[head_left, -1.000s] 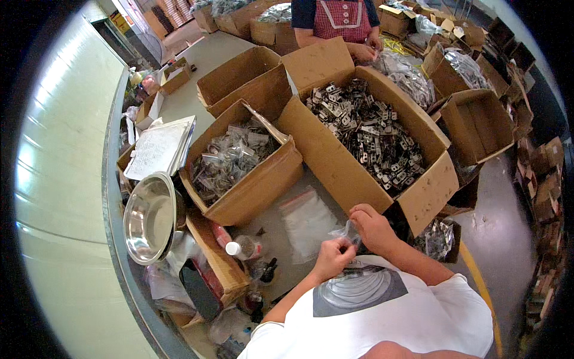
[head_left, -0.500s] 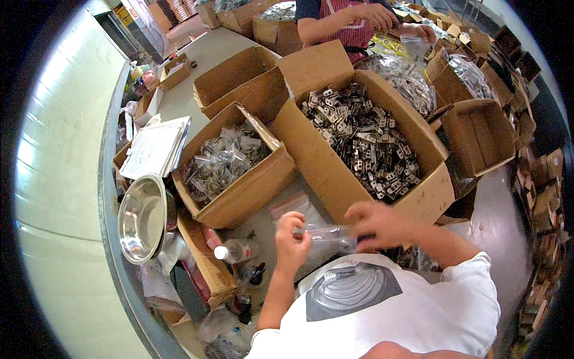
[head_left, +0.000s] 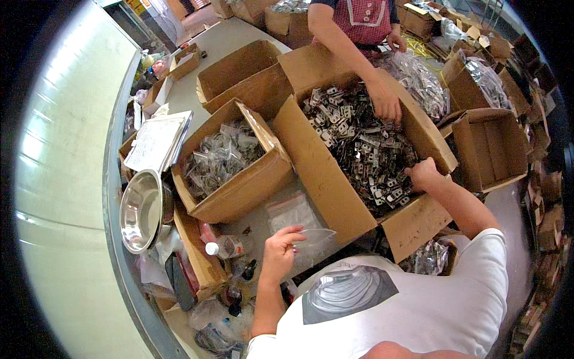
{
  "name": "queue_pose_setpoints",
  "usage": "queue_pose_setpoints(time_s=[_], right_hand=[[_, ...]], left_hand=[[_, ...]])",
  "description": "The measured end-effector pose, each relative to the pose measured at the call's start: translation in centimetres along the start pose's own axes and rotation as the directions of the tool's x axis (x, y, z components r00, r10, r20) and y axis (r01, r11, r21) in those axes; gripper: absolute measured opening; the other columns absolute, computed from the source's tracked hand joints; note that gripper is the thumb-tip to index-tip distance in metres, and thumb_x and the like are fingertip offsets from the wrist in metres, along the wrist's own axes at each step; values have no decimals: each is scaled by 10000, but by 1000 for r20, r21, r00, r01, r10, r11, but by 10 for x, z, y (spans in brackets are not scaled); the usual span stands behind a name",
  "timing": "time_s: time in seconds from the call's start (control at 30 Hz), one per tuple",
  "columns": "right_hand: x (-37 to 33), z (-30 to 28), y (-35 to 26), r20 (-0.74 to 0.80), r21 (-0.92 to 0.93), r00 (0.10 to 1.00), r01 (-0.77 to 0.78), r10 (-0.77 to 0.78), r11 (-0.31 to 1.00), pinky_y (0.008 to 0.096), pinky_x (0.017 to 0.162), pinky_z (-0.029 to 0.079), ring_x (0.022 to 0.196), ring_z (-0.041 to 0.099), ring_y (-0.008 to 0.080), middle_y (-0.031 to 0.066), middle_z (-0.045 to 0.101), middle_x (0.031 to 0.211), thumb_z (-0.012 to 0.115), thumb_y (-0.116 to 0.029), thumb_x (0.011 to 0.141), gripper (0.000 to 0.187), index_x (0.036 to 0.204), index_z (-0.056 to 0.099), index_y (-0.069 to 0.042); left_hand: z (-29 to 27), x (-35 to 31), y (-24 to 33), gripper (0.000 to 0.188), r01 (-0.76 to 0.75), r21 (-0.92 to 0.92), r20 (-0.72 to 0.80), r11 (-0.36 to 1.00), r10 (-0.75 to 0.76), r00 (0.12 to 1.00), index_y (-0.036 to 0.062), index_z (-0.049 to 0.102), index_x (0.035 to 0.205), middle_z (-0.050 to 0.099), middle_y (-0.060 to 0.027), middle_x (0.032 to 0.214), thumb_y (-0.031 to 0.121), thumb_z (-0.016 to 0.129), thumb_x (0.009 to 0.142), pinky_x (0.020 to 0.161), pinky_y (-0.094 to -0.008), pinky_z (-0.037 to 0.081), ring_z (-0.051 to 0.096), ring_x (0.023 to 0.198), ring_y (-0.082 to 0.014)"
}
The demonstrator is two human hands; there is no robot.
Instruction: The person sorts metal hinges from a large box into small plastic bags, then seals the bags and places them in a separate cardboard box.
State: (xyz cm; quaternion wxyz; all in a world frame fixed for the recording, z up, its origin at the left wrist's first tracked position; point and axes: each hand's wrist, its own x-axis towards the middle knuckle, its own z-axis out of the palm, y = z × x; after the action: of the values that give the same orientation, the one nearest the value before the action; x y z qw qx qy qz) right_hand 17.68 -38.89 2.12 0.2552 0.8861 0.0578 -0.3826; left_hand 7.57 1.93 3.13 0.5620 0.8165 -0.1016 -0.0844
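Observation:
My left hand (head_left: 278,253) pinches a clear plastic bag (head_left: 317,244) by its edge, just in front of my shirt. The bag looks flat. At the right side of a large cardboard box (head_left: 326,173), my right hand (head_left: 424,175) reaches over the wall, its curled fingers touching a heap of small metal brackets (head_left: 359,143). Whatever those fingertips grip cannot be made out. A co-worker's hand (head_left: 385,103) dips into the same heap from the far side. A stack of clear bags (head_left: 290,212) lies on the table beyond my left hand.
Left of the large box stands a smaller carton (head_left: 239,188) holding filled bags. A steel bowl (head_left: 142,209), papers (head_left: 156,143) and a plastic bottle (head_left: 226,246) are to the left. More cartons (head_left: 490,149) crowd the right.
My right hand has left the bag and moved up and right to the brackets. My left hand keeps the bag, slightly lower. The co-worker's hand has come down into the box.

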Motion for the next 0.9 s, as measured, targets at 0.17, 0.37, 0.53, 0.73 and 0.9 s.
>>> queue_pose_setpoints(time_s=[0.17,0.37,0.53,0.73,0.9], right_hand=[[6,18,24,-251,-3,963,-105,101,995,377,735,369,815,647,194,25,697,858,561,-211,860,157,926,696,-165],[-3,26,17,-411,12,897,-176,165,984,360,729,368,700,630,205,50,656,702,565,-196,824,187,708,689,-118],[5,37,8,-474,217,817,-252,328,943,396,766,414,875,626,273,98,642,779,604,-140,774,116,737,687,-69],[-24,-5,21,-399,381,878,-102,263,919,425,772,466,883,574,312,182,545,1050,641,-165,755,176,794,642,7],[-86,-31,-69,-598,793,778,610,195,-2,293,705,433,782,511,154,45,548,945,626,-151,783,145,813,617,-10]], left_hand=[[-8,-7,-10,421,15,29,-175,999,-10,984,-30,668,939,636,-148,1089,-150,347,694,640,-286,565,648,896,-222],[-11,-10,-17,477,-42,-58,-472,997,9,882,-14,659,1043,605,-156,1149,-161,338,724,659,-275,572,632,942,-215],[-16,-7,-20,458,-134,304,-573,943,293,765,-33,628,1101,599,-155,1161,-142,368,740,699,-289,555,611,999,-244],[11,-24,-114,422,-219,623,-255,751,459,851,-15,630,1084,587,-165,1162,-83,480,696,917,-437,431,539,1024,-363],[37,-32,-190,420,-55,525,-123,849,139,983,3,619,1077,587,-170,1147,-67,488,684,921,-413,429,540,1002,-377]])
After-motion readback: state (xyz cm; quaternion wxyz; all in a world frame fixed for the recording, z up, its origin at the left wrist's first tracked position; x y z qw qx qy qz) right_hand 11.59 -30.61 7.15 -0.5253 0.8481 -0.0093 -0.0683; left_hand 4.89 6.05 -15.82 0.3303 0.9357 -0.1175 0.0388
